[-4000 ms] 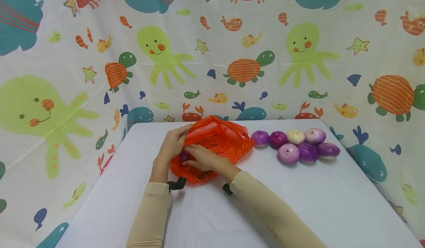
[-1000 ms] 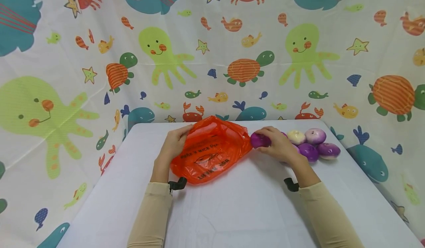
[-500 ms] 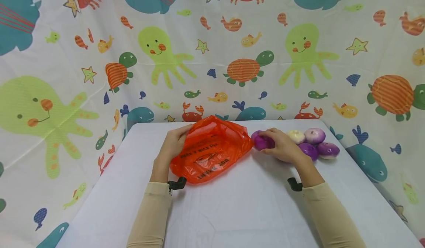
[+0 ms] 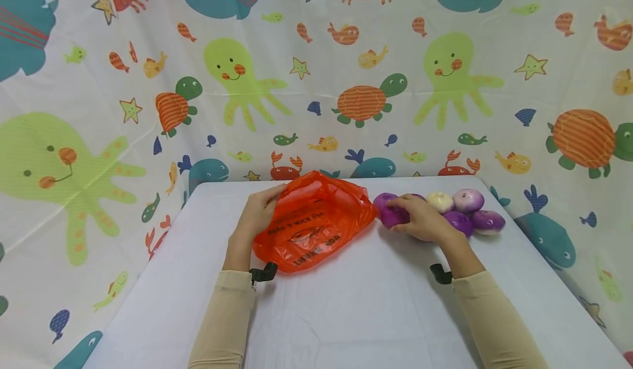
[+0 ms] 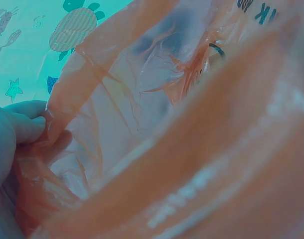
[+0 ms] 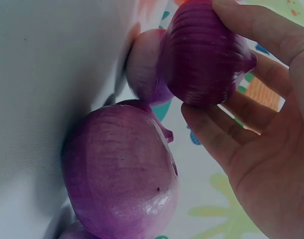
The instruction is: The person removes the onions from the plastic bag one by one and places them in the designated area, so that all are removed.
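Observation:
My left hand [image 4: 258,212] grips the left rim of a red plastic bag [image 4: 316,229] with dark printing; its mouth gapes. In the left wrist view, the thumb and fingers pinch the thin film [image 5: 77,99]. Just right of the bag, my right hand [image 4: 422,219] holds a dark purple onion [image 6: 204,55] between thumb and fingertips. Directly behind that is another purple onion [image 4: 382,200]. A larger onion [image 6: 122,169] sits close by in the right wrist view. In the head view my right hand partly covers some onions.
Right of my right hand, several onions cluster on the white table [image 4: 346,314], among them a pale yellow onion [image 4: 439,201] and a two-toned onion [image 4: 488,222]. A curtain [image 4: 316,83] printed with sea animals hangs behind the table and at its sides.
Four seconds ago my right hand was inside the bag at a purple onion. It has since moved right, and the held onion has shifted slightly toward me. My left hand stays put.

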Demonstrator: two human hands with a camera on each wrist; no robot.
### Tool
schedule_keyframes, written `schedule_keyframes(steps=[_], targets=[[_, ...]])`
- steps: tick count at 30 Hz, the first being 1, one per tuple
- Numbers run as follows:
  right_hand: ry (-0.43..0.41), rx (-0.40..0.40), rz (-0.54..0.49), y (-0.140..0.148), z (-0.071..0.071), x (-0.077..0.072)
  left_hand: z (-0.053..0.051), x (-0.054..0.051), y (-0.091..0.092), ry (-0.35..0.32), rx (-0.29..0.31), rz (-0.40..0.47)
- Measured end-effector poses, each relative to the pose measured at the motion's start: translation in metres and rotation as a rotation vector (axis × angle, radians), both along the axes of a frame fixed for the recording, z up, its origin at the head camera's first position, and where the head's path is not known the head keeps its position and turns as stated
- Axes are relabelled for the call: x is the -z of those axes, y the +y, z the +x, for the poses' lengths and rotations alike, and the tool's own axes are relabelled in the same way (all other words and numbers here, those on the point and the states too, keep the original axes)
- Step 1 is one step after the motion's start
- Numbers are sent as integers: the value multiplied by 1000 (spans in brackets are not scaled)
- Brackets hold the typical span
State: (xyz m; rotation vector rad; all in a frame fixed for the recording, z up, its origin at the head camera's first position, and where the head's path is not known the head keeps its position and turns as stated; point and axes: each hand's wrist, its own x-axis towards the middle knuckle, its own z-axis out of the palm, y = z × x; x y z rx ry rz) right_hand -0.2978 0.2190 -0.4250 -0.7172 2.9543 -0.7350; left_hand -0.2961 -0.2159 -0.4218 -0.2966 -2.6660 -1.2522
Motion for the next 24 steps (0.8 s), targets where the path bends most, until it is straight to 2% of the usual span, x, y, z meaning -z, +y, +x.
schedule_keyframes(steps=[9, 24], targets=[[-5, -29, 38, -1, 0, 5, -1, 1, -1, 11, 5, -7], [-34, -46, 94, 0, 1, 9, 0, -1, 2, -12, 2, -3]])
